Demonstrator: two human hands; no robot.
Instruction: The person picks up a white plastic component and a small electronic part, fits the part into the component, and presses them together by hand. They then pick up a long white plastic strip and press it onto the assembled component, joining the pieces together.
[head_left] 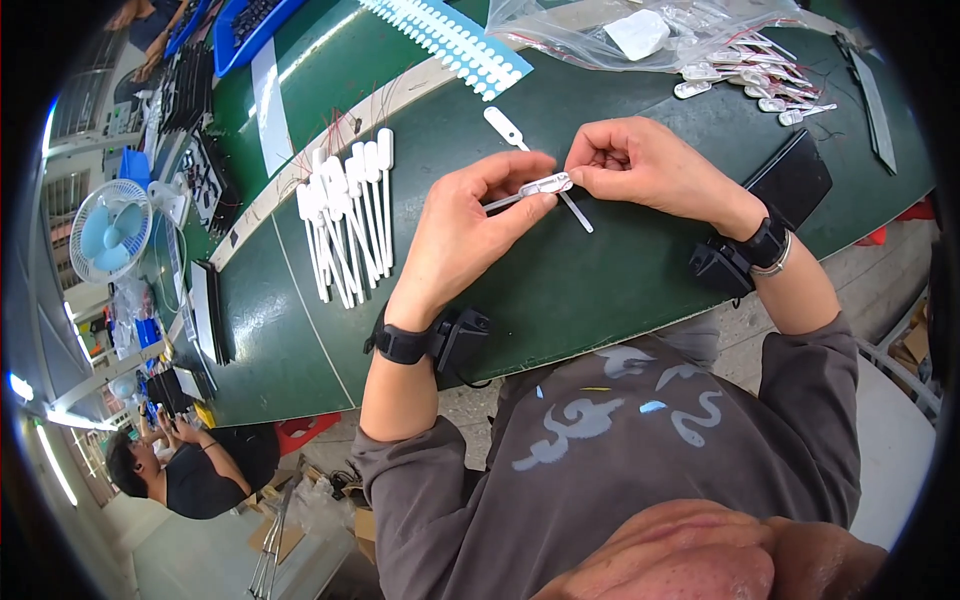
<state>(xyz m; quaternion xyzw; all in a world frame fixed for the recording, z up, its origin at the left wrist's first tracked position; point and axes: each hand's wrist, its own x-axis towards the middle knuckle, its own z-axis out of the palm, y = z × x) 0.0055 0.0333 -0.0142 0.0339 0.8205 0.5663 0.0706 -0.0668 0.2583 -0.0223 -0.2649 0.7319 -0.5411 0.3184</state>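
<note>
Between the thumb and fingers of my left hand (455, 230) is a white paddle-shaped plastic piece (543, 187), its thin stem running back toward my palm. Its head looks hollow, with small parts inside too fine to name. My right hand (655, 168) is closed in a pinch at the head's end; what its fingertips grip is hidden. Below both hands, on the green table, lies a second white paddle-shaped piece (503, 127) with a small dark hole in its head. Its stem passes beneath the held piece and shows again on the near side.
Left of my hands lies a bunch of white paddle-shaped sticks (345, 200) with red wires. A clear plastic bag (590, 40) and more wired pieces (750, 75) sit far right. A blue sticker sheet (470, 45) lies far, a black phone (795, 180) by my right wrist.
</note>
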